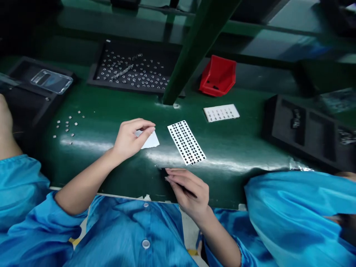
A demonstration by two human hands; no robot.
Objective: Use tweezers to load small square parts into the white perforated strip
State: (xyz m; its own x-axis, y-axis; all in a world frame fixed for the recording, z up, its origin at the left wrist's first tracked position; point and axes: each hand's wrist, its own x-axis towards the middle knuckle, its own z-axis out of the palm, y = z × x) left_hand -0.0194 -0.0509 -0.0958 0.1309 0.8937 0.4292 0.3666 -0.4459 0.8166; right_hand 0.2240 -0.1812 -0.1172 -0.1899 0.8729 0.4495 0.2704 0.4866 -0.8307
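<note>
Gripping a slim dark tool [164, 172] in the right hand [193, 191], near a black-squared sheet [187, 142]; curling the left hand [129, 138], fingertips close together, over white paper [151, 141], not showing whether pinching anything.

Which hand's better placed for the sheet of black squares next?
Likely your right hand: it holds a dark tool near that sheet; your left hand is at the white paper.

1 green post [196, 52] rises at a slant from the glossy green workbench [233, 139]. Behind the post, a green rail [250, 27] crosses the dim background; in front of it, beyond the near edge, shows pale floor [189, 230] (with yellow marking [192, 252]).
</note>
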